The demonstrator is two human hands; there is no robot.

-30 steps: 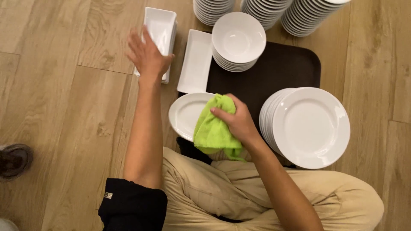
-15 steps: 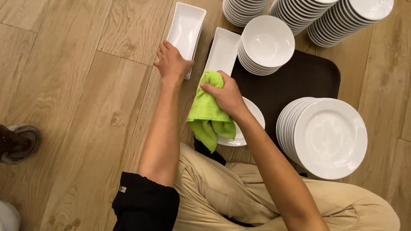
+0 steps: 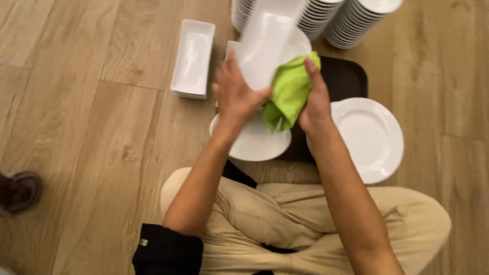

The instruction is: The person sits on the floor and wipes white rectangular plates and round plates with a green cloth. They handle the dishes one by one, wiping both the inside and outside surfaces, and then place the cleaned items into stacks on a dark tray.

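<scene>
The left hand (image 3: 235,97) grips a white dish (image 3: 267,43), lifted and tilted above a plate (image 3: 254,145). The right hand (image 3: 316,104) presses a green cloth (image 3: 288,91) against it. A plate stack (image 3: 372,137) sits right on a dark tray (image 3: 349,79); rectangular dishes (image 3: 192,58) lie left on the floor (image 3: 91,127).

The dish (image 3: 265,48) in the left hand (image 3: 235,97) looks like smooth, glossy white ceramic, as do the plates (image 3: 369,137). The green cloth (image 3: 288,91) is soft, matt fabric. The tray (image 3: 351,81) is dark, matt plastic; the floor (image 3: 91,142) is grained wood.
</scene>
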